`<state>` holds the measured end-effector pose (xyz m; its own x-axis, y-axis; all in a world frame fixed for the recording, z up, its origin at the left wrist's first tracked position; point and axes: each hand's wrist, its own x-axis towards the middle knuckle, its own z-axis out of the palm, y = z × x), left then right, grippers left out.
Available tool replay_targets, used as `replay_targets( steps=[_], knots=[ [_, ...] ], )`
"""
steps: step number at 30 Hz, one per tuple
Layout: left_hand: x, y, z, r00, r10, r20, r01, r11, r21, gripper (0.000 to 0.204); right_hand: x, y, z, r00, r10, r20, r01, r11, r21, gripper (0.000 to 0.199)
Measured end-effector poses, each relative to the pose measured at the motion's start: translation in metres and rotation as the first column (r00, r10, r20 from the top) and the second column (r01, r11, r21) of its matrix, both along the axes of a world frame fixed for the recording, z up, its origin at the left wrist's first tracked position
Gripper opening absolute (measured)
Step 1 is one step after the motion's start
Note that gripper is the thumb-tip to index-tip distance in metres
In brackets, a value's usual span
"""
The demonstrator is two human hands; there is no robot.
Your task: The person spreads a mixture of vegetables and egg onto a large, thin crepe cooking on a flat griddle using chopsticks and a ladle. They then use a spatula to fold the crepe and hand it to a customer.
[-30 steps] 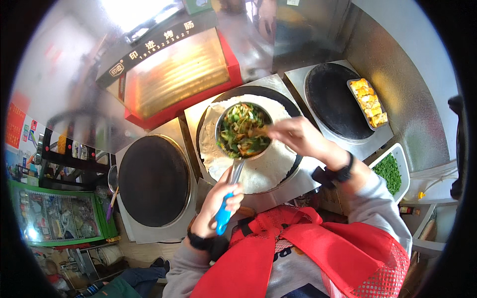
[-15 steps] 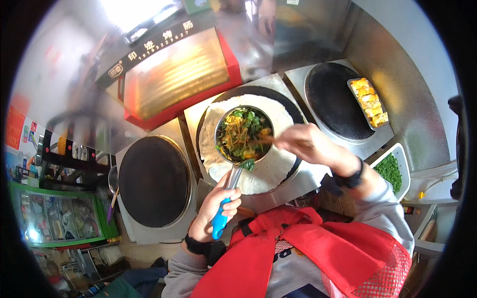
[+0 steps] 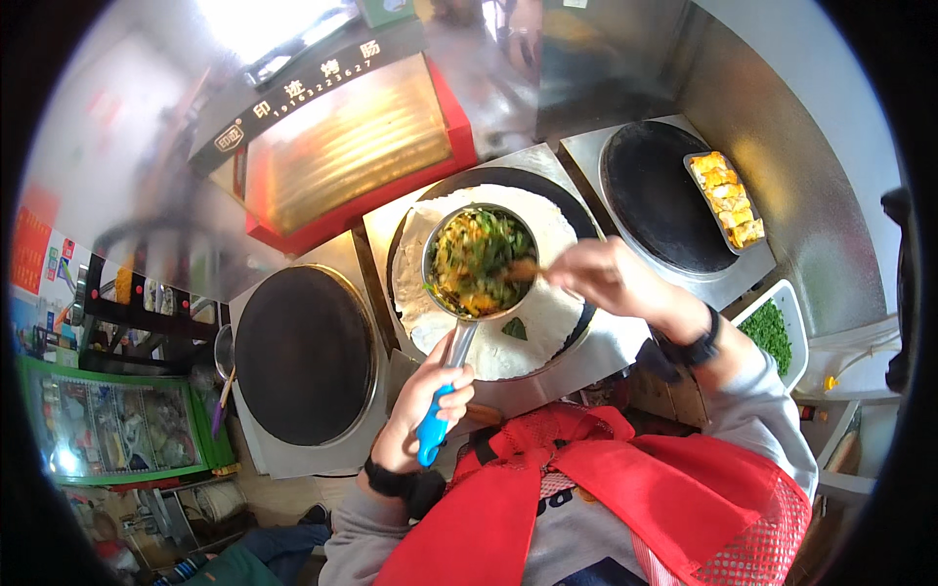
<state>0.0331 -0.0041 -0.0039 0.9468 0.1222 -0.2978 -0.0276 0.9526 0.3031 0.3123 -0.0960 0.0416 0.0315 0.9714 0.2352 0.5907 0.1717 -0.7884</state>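
My left hand (image 3: 425, 396) is closed round the handle of a round metal saucepan (image 3: 431, 438), whose grip end is blue. Chopped greens mixed with yellow and orange bits (image 3: 477, 256) fill the pan, blurred by stirring. From the right, my right hand (image 3: 608, 278) pinches a brown, wooden-looking stirrer (image 3: 525, 270); its tip is in the mix, its exact kind smeared by motion. Beneath the pan a large pale flatbread (image 3: 555, 227) covers most of the middle round griddle (image 3: 528, 183). A single green leaf (image 3: 515, 329) lies on the bread near the pan's handle.
Black round griddles stand left (image 3: 303, 356) and right (image 3: 655, 200). On the right one rests a tray of yellow rolled pieces (image 3: 725, 200). A white tub (image 3: 803, 337) holds chopped greens. Behind is a red-framed sausage roller cabinet (image 3: 454, 107); a green-edged case (image 3: 98, 371) sits far left.
A green leaf that hung at the pan's edge by the handle now lies on the flatbread. My right hand has kept stirring, shifting slightly; the mix has turned over.
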Motion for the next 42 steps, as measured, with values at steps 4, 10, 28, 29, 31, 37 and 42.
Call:
replay_targets(
  steps=[4, 10, 28, 29, 31, 37, 42],
  knots=[
    [-0.001, 0.0, 0.003, 0.984, 0.053, -0.173, -0.045, 0.998, 0.052, 0.067, 0.0, 0.005, -0.009, 0.998, 0.055, -0.031, -0.049, 0.984, 0.171, 0.015],
    [-0.004, -0.003, 0.008, 0.984, 0.012, -0.176, 0.017, 0.986, 0.165, 0.068, -0.001, 0.001, -0.002, 0.987, 0.154, -0.041, -0.149, 0.985, 0.092, 0.011],
    [-0.008, -0.005, 0.003, 0.985, 0.094, -0.142, -0.088, 0.995, 0.048, 0.063, -0.007, 0.003, 0.011, 0.993, -0.084, 0.084, 0.066, 0.979, 0.192, 0.01],
    [-0.01, -0.006, 0.003, 0.994, 0.074, -0.081, -0.067, 0.995, 0.078, 0.063, -0.009, 0.001, 0.016, 0.994, 0.061, 0.092, -0.075, 0.984, 0.161, 0.01],
    [-0.009, -0.007, 0.0, 0.973, 0.084, -0.213, -0.057, 0.99, 0.131, 0.064, -0.014, 0.002, 0.023, 0.959, 0.27, 0.084, -0.283, 0.929, 0.241, 0.011],
    [-0.005, -0.009, -0.001, 0.983, 0.015, -0.185, 0.014, 0.988, 0.155, 0.071, -0.007, 0.054, 0.035, 0.99, 0.041, 0.135, -0.088, 0.927, 0.364, 0.015],
    [-0.007, -0.01, 0.001, 0.963, 0.035, -0.266, 0.019, 0.98, 0.2, 0.069, -0.007, 0.07, 0.032, 0.925, 0.304, 0.228, -0.362, 0.887, 0.286, 0.01]
  ],
)
